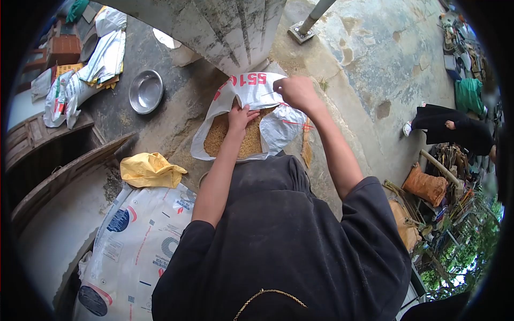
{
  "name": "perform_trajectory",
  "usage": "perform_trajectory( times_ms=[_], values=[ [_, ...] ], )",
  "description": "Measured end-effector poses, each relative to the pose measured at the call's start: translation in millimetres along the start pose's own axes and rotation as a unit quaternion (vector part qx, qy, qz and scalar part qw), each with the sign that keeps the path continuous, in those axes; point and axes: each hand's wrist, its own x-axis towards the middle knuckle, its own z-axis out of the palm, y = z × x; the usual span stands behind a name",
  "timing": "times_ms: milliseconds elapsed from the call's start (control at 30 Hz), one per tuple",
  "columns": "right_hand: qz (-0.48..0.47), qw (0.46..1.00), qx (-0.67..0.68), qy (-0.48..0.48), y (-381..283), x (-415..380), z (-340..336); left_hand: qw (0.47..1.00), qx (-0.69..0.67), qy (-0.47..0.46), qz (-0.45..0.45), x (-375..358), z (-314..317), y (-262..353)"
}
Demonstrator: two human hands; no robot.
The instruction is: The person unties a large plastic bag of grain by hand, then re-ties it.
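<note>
A white sack (277, 138) with red printing lies open in front of my body, and golden-brown grain (217, 140) shows inside it. My left hand (242, 116) rests at the sack's opening over the grain, with its fingers apart. Up and to the right, my right hand (295, 92) is closed in a pinch above the sack's printed edge. A thin, light line, perhaps a needle or thread, shows just left of its fingers; what the fingertips hold is too small to name.
A metal basin (146, 92) sits on the floor at the upper left. A yellow bag (151, 170) tops a large printed sack (140, 241) at my left. A concrete pillar (235, 32) stands ahead. At the far right is a person in dark clothes (460, 128).
</note>
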Motion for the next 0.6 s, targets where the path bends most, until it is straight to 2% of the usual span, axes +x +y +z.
perform_trajectory(
  times_ms=[67,267,400,600],
  values=[
    [-0.065,0.991,-0.105,-0.045,6.4,13.9,25.7,1.000,0.001,0.008,-0.008,1.0,1.0,-0.7],
    [-0.127,0.981,-0.127,-0.076,18.6,39.0,57.3,1.000,0.010,0.013,0.004,-7.9,3.8,2.3],
    [-0.148,0.978,-0.128,-0.074,16.6,44.7,54.6,1.000,0.007,0.007,0.000,-10.7,5.7,7.0],
    [-0.191,0.965,-0.133,-0.122,9.3,60.7,54.9,0.999,0.040,0.016,0.009,-12.5,6.8,11.2]
  ],
)
